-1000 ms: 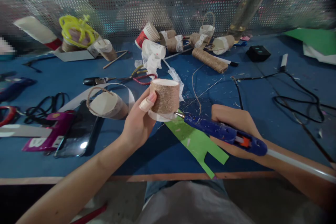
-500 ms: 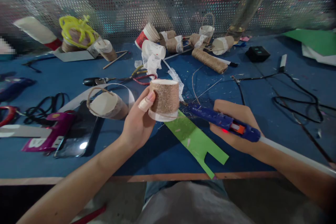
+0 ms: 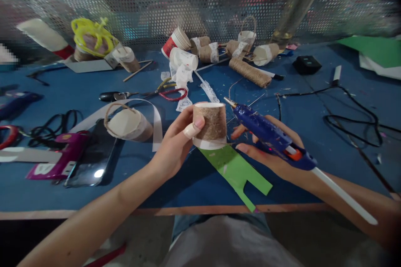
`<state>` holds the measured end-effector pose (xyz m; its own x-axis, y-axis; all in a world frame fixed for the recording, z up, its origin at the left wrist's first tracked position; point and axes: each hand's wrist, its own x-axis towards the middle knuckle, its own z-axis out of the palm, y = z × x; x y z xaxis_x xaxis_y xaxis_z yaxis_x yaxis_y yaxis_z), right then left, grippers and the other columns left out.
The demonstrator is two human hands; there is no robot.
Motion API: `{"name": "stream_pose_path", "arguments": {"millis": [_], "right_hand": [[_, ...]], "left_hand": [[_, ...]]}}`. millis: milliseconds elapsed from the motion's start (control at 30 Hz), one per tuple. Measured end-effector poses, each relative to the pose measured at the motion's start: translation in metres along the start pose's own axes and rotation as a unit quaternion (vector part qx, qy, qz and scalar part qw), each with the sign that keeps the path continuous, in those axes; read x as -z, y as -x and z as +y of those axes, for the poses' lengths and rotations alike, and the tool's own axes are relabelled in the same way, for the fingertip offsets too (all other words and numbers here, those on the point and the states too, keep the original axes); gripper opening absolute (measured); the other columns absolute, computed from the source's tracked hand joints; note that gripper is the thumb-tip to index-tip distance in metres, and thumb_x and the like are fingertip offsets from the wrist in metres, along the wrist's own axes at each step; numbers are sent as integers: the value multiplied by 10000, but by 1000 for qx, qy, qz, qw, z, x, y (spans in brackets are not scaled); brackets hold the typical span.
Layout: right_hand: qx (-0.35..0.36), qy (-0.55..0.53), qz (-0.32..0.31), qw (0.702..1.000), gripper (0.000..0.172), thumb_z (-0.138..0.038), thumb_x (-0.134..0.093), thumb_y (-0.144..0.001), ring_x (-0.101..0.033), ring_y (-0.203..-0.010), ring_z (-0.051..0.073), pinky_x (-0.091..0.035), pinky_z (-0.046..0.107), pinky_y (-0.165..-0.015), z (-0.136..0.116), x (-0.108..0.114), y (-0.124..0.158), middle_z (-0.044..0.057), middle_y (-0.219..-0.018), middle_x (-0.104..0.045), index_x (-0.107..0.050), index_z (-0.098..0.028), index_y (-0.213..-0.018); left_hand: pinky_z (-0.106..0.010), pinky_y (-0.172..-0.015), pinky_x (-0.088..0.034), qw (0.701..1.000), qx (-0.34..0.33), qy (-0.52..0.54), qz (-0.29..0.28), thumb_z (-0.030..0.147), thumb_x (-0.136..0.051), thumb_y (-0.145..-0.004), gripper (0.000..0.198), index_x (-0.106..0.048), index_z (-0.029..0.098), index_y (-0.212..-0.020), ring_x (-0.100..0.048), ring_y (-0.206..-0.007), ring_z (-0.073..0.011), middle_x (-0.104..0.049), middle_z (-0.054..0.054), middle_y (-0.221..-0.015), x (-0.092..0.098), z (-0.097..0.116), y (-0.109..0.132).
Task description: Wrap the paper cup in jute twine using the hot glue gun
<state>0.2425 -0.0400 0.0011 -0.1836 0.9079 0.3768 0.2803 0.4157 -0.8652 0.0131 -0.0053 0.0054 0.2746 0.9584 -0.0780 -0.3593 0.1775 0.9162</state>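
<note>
Your left hand (image 3: 177, 144) has its fingers clamped on the twine-wrapped cup (image 3: 211, 125), the thumb pressed on the front and the other fingers mostly hidden behind. The cup is in front of you, about upright, over the far end of the green sheet (image 3: 236, 169) on the tabletop (image 3: 184, 192). I judge that it is light, with a thin paper wall which can bend, so please hold it gently and do not squeeze. The twine looks rough and should give good grip; the bare white band at the bottom is probably smoother, so it is better to take hold on the twine, at the middle. Your right hand (image 3: 280, 156) is closed around the glue gun (image 3: 265, 131), while its thumb and a forward finger stay apart from each other, near the cup.
</note>
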Motion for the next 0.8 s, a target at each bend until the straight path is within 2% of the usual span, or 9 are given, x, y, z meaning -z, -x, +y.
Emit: {"name": "stream_pose_path", "arguments": {"millis": [100,267,467,633,800], "right_hand": [[-37,-30,-1,999,242,-172,-855,-811,-734,-826,144,-582,264,-713,-1,0,0,-53,-916,-772,-669,-295,-905],[-83,-77,19,993,270,-189,-867,-796,-714,-756,130,-583,259,-679,-4,0,-1,-54,-877,-761,-608,-267,-806],[-152,-70,6,986,305,-336,-865,-793,-702,-777,166,-611,337,-765,-8,2,-7,-18,-846,-743,-575,-251,-748],[-177,-62,1,982,309,-372,-875,-779,-688,-782,180,-608,356,-792,-11,3,-13,-12,-833,-730,-591,-255,-745],[-171,-63,-2,983,302,-351,-913,-732,-679,-777,158,-586,319,-811,-8,4,-14,-30,-810,-710,-632,-239,-733]], "left_hand": [[-379,-1063,-482,1000,3,-5,8,396,-775,-873,360,-697,238,-1187,-613,-1270,-276,-719,-55,-1274,0,0,0],[-373,-1089,-462,1000,-3,-17,25,384,-794,-861,399,-690,235,-1217,-595,-1297,-275,-718,-63,-1260,1,-2,-2],[-323,-1030,-481,999,-18,-28,16,364,-767,-893,353,-704,231,-1213,-631,-1241,-252,-721,-64,-1276,1,-1,-2],[-272,-951,-498,1000,-17,-25,5,354,-758,-904,328,-717,230,-1205,-644,-1205,-231,-730,-60,-1261,3,-2,-1],[-303,-967,-508,1000,2,-22,2,375,-762,-898,362,-709,237,-1228,-632,-1238,-257,-724,-66,-1285,3,-1,0]]}}
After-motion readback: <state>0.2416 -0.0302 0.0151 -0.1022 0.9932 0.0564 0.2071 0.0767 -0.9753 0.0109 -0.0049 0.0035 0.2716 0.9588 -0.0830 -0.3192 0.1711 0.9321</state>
